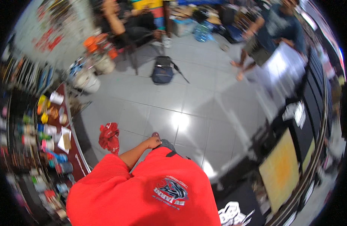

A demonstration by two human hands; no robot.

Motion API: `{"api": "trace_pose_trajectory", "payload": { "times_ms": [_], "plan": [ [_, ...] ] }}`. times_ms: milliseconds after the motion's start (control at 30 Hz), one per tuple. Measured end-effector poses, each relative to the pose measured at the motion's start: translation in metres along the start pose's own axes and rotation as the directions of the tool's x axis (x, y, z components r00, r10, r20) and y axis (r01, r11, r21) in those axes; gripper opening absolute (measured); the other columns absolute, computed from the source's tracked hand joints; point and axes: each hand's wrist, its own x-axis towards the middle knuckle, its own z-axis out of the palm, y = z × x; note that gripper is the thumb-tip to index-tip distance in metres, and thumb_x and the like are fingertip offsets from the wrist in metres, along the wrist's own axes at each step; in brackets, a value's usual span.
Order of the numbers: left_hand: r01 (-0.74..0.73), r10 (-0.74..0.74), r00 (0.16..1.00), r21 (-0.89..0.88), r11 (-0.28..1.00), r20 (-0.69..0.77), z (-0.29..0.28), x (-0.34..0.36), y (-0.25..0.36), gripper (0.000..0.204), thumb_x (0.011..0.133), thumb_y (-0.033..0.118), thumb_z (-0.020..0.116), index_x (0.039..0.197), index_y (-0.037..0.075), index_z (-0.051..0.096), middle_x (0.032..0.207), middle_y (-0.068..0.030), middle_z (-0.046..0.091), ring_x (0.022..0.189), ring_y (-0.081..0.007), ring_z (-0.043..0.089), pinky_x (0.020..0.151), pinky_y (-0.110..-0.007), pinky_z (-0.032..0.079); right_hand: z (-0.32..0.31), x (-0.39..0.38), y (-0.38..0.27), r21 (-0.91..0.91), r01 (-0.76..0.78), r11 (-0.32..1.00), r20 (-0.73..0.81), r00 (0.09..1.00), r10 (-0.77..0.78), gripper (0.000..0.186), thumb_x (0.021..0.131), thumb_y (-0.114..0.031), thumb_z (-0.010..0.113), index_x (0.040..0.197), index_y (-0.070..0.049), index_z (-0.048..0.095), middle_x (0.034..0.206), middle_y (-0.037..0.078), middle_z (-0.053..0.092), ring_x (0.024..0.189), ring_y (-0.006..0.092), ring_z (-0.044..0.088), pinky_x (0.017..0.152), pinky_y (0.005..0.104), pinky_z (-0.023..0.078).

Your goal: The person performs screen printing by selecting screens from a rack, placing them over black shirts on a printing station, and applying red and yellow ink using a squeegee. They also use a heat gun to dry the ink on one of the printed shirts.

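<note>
At eight o'clock from the centre of the view, a crumpled red cloth seems to lie on the grey tiled floor, just beyond the sleeve of the wearer's red shirt. It looks thin and soft, so it should be light, limp and hard to damage, with little tendency to slip; the bunched middle would give the surest hold, since a pinch at one edge would likely leave the rest trailing. At seven o'clock, the left hand is against the grey legwear, apart from the cloth, its fingers apparently bent; whether they grip the fabric cannot be told. The right hand is out of sight, its state unknown. Between eight and nine o'clock stands a dark red bench crowded with jars; near twelve, a dark backpack rests on the tiles.
</note>
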Motion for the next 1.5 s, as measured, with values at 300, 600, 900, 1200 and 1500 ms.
{"api": "trace_pose_trajectory", "payload": {
  "times_ms": [300,600,900,1200,1500],
  "plan": [
    [0.259,-0.264,0.954,-0.051,0.965,-0.144,-0.070,-0.027,-0.169,0.051,0.089,0.043,0.052,0.098,-0.006,0.065,0.106,-0.0258,0.064,0.103,-0.0393,0.060,0.089,-0.046,0.047,-0.392,-0.103,-0.230,0.572,0.782,-0.249,-0.784,0.431,-0.447,0.065,0.091,-0.060,0.046,0.137,-0.013,0.047,0.136,0.026,0.045,0.121,0.0409,0.048,0.097,0.0661,0.034],
    [0.273,-0.581,0.633,-0.554,0.786,-0.511,-0.075,-0.109,-0.255,0.047,0.088,0.044,0.054,0.099,-0.001,0.066,0.101,-0.0243,0.065,0.098,-0.0390,0.062,0.086,-0.045,0.048,-0.556,-0.453,-0.423,0.190,0.744,-0.641,-0.336,-0.564,-0.754,0.063,0.088,-0.036,0.062,0.134,0.003,0.046,0.133,0.028,0.049,0.125,0.0409,0.046,0.105,0.0426,0.037],
    [0.622,-0.826,0.454,-0.545,0.562,-0.333,0.116,-0.205,-0.288,0.052,0.090,0.050,0.048,0.092,0.002,0.070,0.098,-0.0235,0.066,0.089,-0.0389,0.064,0.080,-0.049,0.048,-0.639,-0.605,-0.548,0.006,0.761,-0.649,0.093,-0.647,-0.757,0.073,0.084,-0.049,0.061,0.135,0.002,0.046,0.127,0.029,0.053,0.122,0.0389,0.050,0.101,0.0400,0.042],
    [0.604,-0.842,0.479,-0.604,0.521,-0.248,-0.051,-0.143,-0.310,0.051,0.093,0.043,0.049,0.127,0.006,0.054,0.130,-0.0166,0.056,0.108,-0.0364,0.058,0.090,-0.044,0.047,-0.758,-0.755,-0.697,-0.049,0.750,-0.660,0.060,-0.657,-0.751,0.073,0.084,-0.051,0.061,0.131,0.004,0.049,0.125,0.029,0.055,0.120,0.0383,0.053,0.099,0.0399,0.044],
    [-0.016,-0.848,0.204,-0.868,0.496,-0.488,-0.353,-0.071,-0.303,0.043,0.095,0.038,0.048,0.116,0.002,0.058,0.114,-0.0185,0.062,0.105,-0.0326,0.060,0.093,-0.040,0.046,-0.864,-0.967,-0.814,-0.434,0.401,-0.806,0.192,-0.833,-0.518,0.063,0.088,-0.052,0.054,0.118,0.003,0.059,0.118,0.026,0.060,0.113,0.0386,0.056,0.096,0.0426,0.045]
  ]
}}
